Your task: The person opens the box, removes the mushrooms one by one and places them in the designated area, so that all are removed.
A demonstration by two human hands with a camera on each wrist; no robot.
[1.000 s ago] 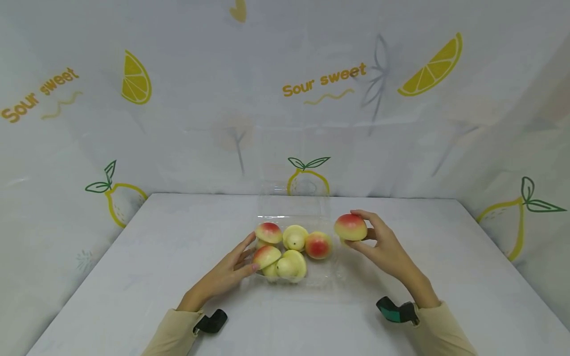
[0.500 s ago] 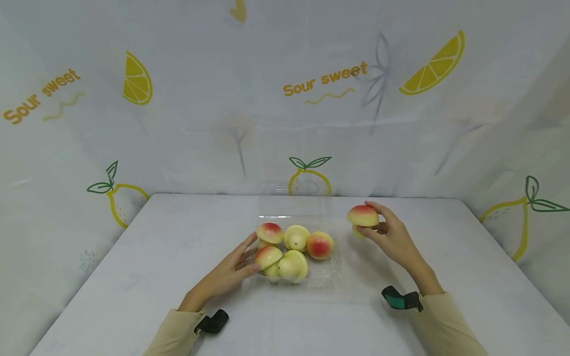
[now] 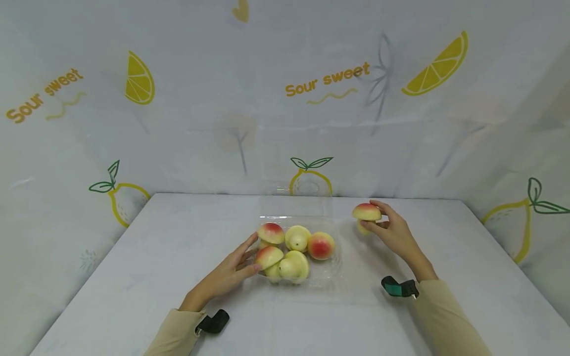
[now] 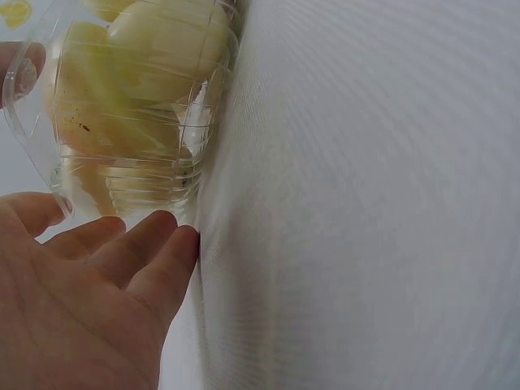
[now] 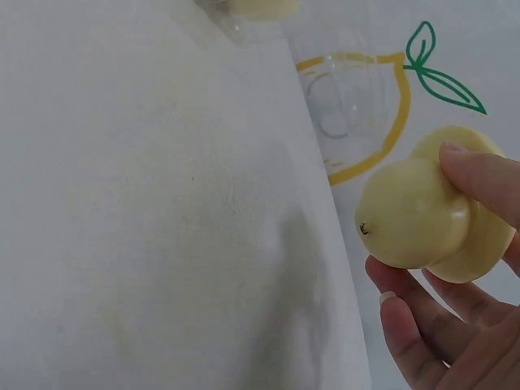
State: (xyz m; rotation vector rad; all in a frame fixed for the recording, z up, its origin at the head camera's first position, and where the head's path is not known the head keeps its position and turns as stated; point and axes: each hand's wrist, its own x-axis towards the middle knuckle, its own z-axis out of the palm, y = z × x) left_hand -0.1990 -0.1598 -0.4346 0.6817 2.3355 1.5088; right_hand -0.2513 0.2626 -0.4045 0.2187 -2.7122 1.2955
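Observation:
My right hand (image 3: pixel 397 238) grips a toy mushroom (image 3: pixel 366 211) above the table, right of a clear plastic box (image 3: pixel 328 273). The mushroom has a red and yellow cap on top and a pale stem (image 5: pixel 413 215) pointing down, pinched between thumb and fingers. Several similar mushrooms lie in the box, some cap up, like the red-capped mushroom (image 3: pixel 320 246), others showing a pale underside (image 3: pixel 297 238). On the box's left side rests my left hand (image 3: pixel 224 277). Its fingertips (image 4: pixel 162 223) touch the ribbed plastic wall, fingers loosely extended.
The box's transparent lid (image 3: pixel 294 205) stands raised at the back. Behind the white table (image 3: pixel 133 277) hangs a white curtain (image 3: pixel 200 99) printed with lemons. Dark wrist devices sit at both cuffs, such as the black device (image 3: pixel 213 321) on the left.
My right hand has carried the mushroom from just beside the box to the right and farther back. The left hand stays against the box.

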